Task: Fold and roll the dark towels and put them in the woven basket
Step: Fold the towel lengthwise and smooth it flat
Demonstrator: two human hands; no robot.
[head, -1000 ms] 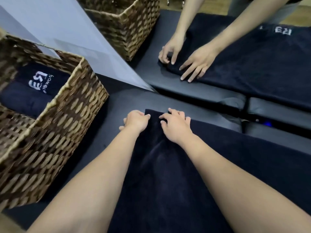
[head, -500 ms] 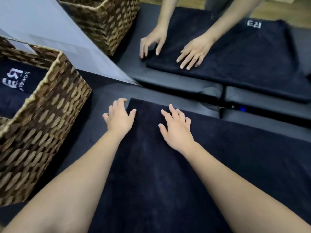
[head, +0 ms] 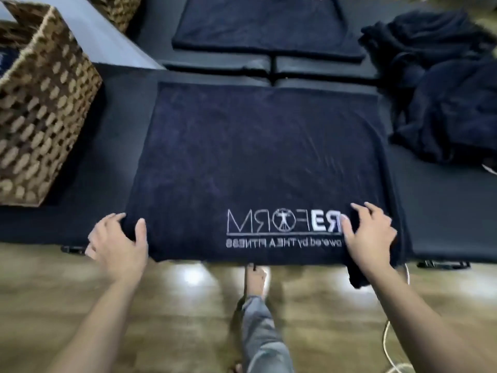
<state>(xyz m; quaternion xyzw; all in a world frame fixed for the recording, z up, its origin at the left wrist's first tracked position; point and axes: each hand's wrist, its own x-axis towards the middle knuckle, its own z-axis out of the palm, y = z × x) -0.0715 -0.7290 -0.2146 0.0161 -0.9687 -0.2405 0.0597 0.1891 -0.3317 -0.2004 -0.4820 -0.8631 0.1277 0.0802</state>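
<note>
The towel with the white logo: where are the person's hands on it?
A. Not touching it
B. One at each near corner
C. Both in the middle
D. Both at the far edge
B: the left hand and the right hand each grip a near corner of the towel, at the table's front edge.

A dark navy towel (head: pixel 258 162) lies spread flat at frame centre, white mirrored logo by its near edge; the woven basket (head: pixel 40 103) stands at upper left, another crumpled dark towel, perhaps several, (head: pixel 443 98) upper right
</note>
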